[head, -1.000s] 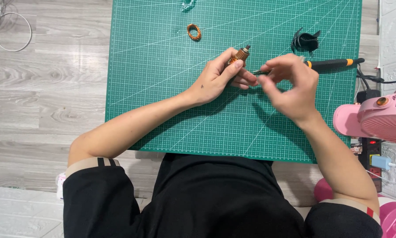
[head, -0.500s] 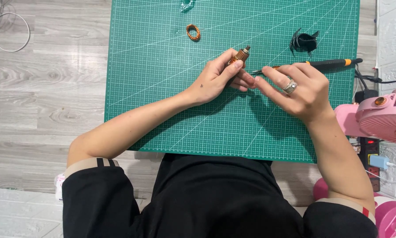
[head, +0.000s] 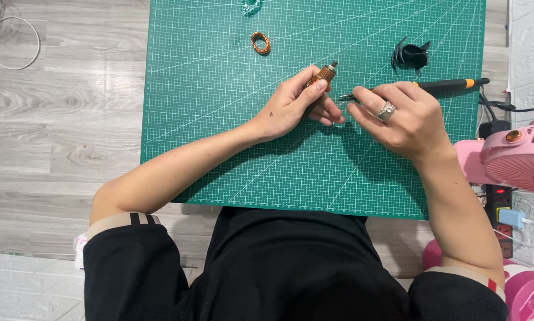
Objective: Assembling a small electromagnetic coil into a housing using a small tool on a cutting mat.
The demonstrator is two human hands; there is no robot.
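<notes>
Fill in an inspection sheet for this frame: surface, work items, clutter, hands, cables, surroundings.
Surface: green gridded cutting mat on a grey wood-look floor.
Work items: small copper-wound cylinder; thin metal tool, tip pointing at the cylinder.
Clutter: loose copper coil, black crumpled piece, black-handled tool with orange band, all on the mat.
Hands: left hand grips the cylinder; right hand, ring on one finger, holds the thin tool.
Cables: white loop upper left; black cord at right.
Surroundings: pink fan, power strip at right.
</notes>
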